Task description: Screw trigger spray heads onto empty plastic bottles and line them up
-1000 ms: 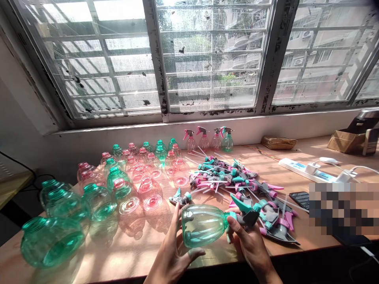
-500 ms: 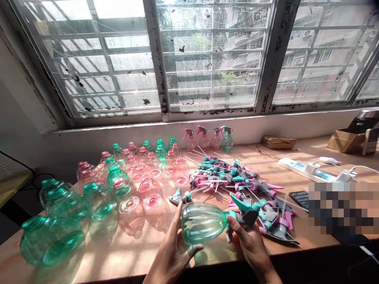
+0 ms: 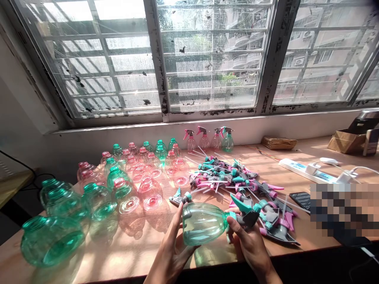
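Note:
A clear green spray bottle lies sideways in the air above the table's front edge, its base to the left. My left hand is closed round the base end, with the thumb underneath. At the neck, the fingers of my right hand grip the collar of a grey and teal trigger sprayer, which sits on the bottle's mouth. Whether its thread is fully engaged cannot be seen. Just behind the bottle, a loose grey and teal sprayer head rests on the table.
Several open green and pink bottles stand on the left of the table. A heap of sprayer heads with thin tubes lies behind my right hand. Several bottles with sprayers stand by the window wall. To the right are a power strip and a phone.
My left thumb has shifted under the bottle. The bottle and my right hand have hardly moved.

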A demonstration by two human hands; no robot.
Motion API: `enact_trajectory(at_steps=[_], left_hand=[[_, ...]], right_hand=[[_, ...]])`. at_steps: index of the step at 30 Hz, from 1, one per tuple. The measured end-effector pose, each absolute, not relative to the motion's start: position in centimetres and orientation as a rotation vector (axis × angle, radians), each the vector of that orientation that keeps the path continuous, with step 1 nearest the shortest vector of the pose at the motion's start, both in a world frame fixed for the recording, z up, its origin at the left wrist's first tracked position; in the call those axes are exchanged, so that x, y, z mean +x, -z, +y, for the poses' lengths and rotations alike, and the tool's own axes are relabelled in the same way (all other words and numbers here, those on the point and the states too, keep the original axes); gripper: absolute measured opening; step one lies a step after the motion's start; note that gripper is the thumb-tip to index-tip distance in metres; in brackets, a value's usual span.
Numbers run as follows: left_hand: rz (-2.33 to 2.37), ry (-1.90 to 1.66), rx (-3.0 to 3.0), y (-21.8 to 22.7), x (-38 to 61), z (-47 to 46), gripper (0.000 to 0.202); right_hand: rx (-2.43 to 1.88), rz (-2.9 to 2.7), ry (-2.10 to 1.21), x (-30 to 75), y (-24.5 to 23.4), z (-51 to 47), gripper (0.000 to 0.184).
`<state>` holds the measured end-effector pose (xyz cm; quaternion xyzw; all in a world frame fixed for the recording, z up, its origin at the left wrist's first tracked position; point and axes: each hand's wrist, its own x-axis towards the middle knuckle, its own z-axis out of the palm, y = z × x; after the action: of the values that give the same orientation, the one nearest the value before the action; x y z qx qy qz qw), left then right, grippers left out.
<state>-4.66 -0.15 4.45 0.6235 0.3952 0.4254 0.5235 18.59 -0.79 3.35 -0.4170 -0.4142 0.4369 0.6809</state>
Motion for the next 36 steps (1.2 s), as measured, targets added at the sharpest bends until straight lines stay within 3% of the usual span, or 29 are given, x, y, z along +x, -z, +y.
enact_trajectory(at_steps=[2, 7, 17, 25, 32, 36], left_hand=[[0.930, -1.008, 1.462, -4.3, -4.6, -0.2, 0.090], [0.845, -1.040, 1.382, -3.9, -4.6, -0.1, 0.115], [0.919, -1.035, 1.488, -3.4, -4.8, 0.2, 0.086], [0.901, -1.010, 1.480, -3.9, -4.6, -0.1, 0.108], [0.948, -0.980, 1.477, -4.1, -5.0, -0.1, 0.103], [0.908, -1.034, 1.469, -4.3, -4.7, -0.2, 0.088]], right_hand=[[-0.938, -0.944, -0.988, 18.7, -3.2, -0.8, 0.039], [-0.932, -0.957, -0.981, 18.8, -3.1, -0.7, 0.038], [-0.952, -0.939, -0.987, 18.7, -3.1, -0.8, 0.038], [-0.931, -0.929, -0.996, 18.7, -3.1, -0.9, 0.035], [-0.930, -0.943, -0.980, 18.8, -2.9, -0.6, 0.035], [-0.944, -0.951, -0.989, 18.7, -3.3, -0.8, 0.036]])
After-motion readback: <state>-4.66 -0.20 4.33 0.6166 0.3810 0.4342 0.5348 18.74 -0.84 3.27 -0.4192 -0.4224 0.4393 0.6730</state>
